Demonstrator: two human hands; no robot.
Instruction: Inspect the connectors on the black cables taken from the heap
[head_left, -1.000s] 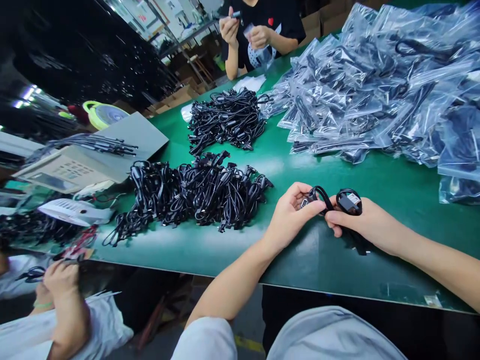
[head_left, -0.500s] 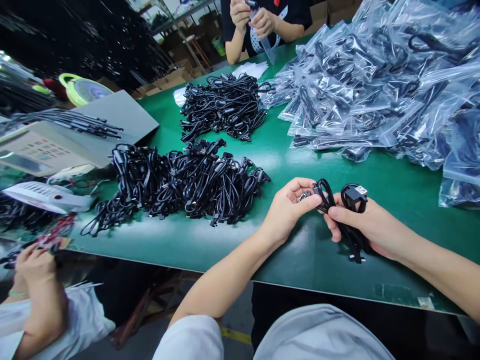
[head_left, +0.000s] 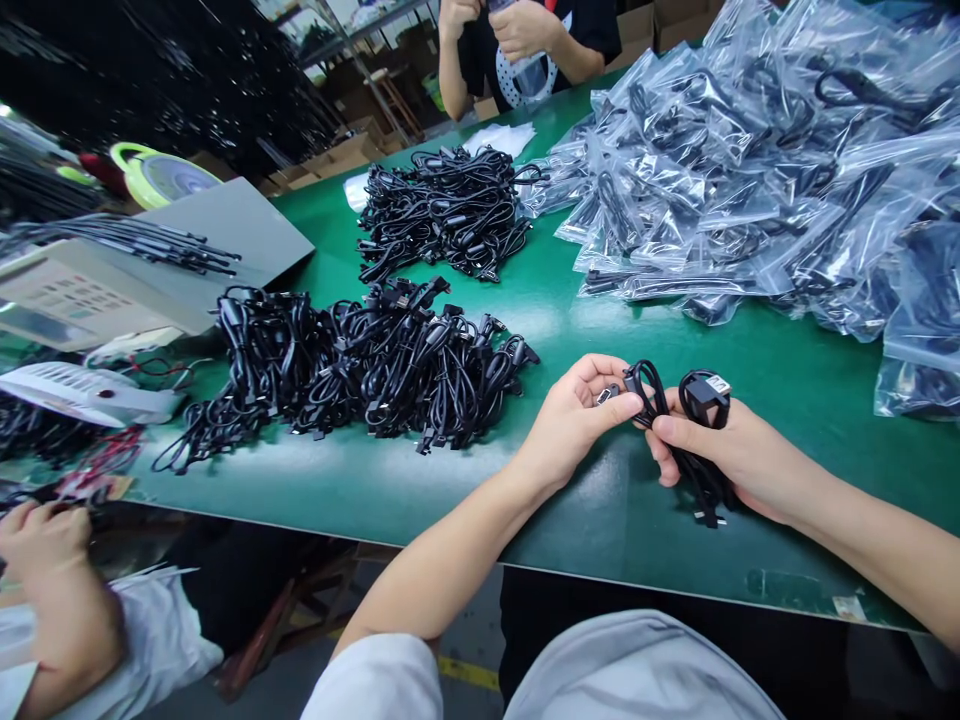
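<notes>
Above the near part of the green table, both my hands hold a bundled black USB cable (head_left: 694, 465). My left hand (head_left: 574, 415) pinches its left end between thumb and fingers, where a small metal-tipped connector (head_left: 607, 394) shows. Around the middle of the bundle, my right hand (head_left: 739, 445) is closed, the thumb on top of the strands. A black plug with a pale metal tip (head_left: 706, 390) sticks up beside the right thumb. Other connector ends hang below the bundle. To the left of my hands lies a heap of coiled black cables (head_left: 375, 365).
A second cable pile (head_left: 450, 215) lies farther back. Clear bags with cables (head_left: 720, 180) are heaped at the right. At the left stand a beige device (head_left: 97, 290) and a white fan-like object (head_left: 86, 393). Co-workers' hands show at the far side (head_left: 521, 30) and lower left (head_left: 45, 540).
My hands keep the same grip on the cable, almost still. Across the table, the co-worker's hands rise slightly with a clear bag. The lower-left co-worker's hand shifts left.
</notes>
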